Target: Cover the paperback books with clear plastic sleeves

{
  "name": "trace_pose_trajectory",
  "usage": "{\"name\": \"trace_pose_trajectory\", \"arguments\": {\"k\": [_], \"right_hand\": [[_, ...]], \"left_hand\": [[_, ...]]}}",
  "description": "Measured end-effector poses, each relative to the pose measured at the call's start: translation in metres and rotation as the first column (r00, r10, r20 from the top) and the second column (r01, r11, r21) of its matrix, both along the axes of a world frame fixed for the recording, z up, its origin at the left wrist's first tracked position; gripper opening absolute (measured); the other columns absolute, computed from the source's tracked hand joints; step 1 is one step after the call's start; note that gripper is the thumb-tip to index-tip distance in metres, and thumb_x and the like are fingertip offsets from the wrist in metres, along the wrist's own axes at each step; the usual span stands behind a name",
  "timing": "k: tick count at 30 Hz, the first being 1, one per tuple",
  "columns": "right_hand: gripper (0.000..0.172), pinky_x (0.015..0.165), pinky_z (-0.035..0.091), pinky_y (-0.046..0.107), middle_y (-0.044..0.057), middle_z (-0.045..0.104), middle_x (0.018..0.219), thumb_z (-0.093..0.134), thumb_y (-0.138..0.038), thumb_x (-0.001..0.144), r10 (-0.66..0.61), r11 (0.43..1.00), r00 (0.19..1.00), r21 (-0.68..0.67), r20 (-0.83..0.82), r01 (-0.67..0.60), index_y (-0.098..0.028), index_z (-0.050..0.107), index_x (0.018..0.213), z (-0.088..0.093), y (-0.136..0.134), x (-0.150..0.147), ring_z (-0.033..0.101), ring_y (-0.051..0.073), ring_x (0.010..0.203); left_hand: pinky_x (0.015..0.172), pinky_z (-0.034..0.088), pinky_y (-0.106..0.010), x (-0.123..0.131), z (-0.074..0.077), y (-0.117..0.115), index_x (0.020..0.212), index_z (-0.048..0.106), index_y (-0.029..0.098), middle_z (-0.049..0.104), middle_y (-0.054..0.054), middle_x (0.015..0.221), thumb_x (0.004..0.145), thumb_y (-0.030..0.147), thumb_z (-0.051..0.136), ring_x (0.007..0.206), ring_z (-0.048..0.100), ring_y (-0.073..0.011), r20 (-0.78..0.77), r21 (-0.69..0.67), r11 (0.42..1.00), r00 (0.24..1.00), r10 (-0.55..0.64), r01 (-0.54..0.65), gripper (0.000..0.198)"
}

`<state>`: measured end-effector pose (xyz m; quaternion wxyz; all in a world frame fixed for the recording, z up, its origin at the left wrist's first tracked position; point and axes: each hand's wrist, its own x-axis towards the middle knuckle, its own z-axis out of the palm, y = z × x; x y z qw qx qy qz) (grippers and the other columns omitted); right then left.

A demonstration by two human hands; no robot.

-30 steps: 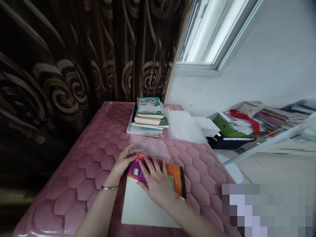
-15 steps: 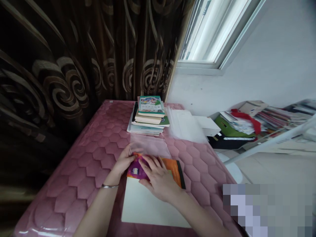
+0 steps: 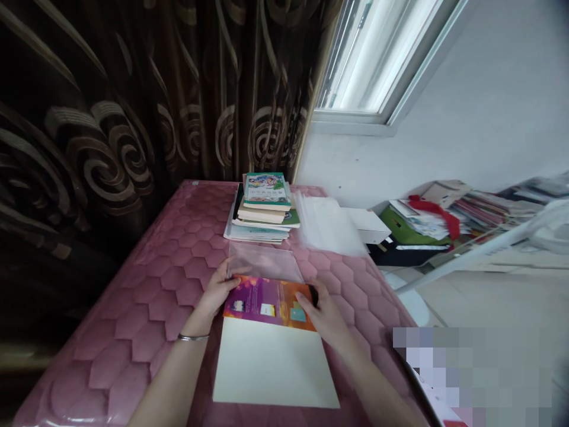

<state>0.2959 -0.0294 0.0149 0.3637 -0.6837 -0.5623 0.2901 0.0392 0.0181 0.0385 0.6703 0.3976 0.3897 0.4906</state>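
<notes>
A book with a cream page point(image 3: 275, 362) facing up lies on the pink padded surface. Across its far part runs a purple and orange cover flap point(image 3: 269, 302) with small printed pictures. A clear plastic book cover point(image 3: 264, 261) stretches out beyond the flap. My left hand point(image 3: 222, 286), below a silver bangle point(image 3: 194, 337), pinches the flap's left corner and the plastic edge. My right hand point(image 3: 322, 308) grips the flap's right end, thumb on top and fingers around the dark edge. How far the plastic goes under the book is hidden.
A stack of books point(image 3: 264, 207) stands at the far end. Beside it lie a pile of clear plastic sheets point(image 3: 329, 225) and a white box point(image 3: 367, 225). A patterned curtain point(image 3: 191, 89) hangs along the left. Papers and a green bag point(image 3: 411, 228) are piled at right.
My right hand has moved from the middle of the flap to its right end, uncovering the printed pictures. My left hand stays at the left corner. The view has shifted slightly.
</notes>
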Motion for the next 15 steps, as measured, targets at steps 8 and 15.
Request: {"name": "trace_pose_trajectory", "arguments": {"k": [8,15], "right_hand": [[0.066,0.090,0.050,0.046,0.013,0.065,0.114,0.069,-0.043,0.065,-0.070,0.997,0.972,-0.047,-0.225,0.061,-0.014,0.051,0.122,-0.012,0.020,-0.002,0.062,0.030,0.106],[0.062,0.070,0.058,0.038,0.006,0.071,0.096,0.068,-0.046,0.069,-0.159,0.986,0.919,-0.108,-0.362,0.128,-0.021,0.053,0.123,0.001,0.019,0.002,0.070,0.025,0.083]], "left_hand": [[0.067,0.048,-0.027,0.000,-0.005,0.004,0.109,0.050,0.019,0.072,-0.001,0.081,0.058,0.016,0.066,0.075,0.067,-0.0184,-0.243,-0.143,0.983,0.967,0.077,-0.114,0.054],[0.071,0.049,-0.028,-0.003,-0.018,0.007,0.123,0.045,0.019,0.069,0.000,0.082,0.063,0.024,0.069,0.073,0.065,-0.0167,-0.267,-0.019,0.992,0.956,0.119,-0.128,0.065]]}}
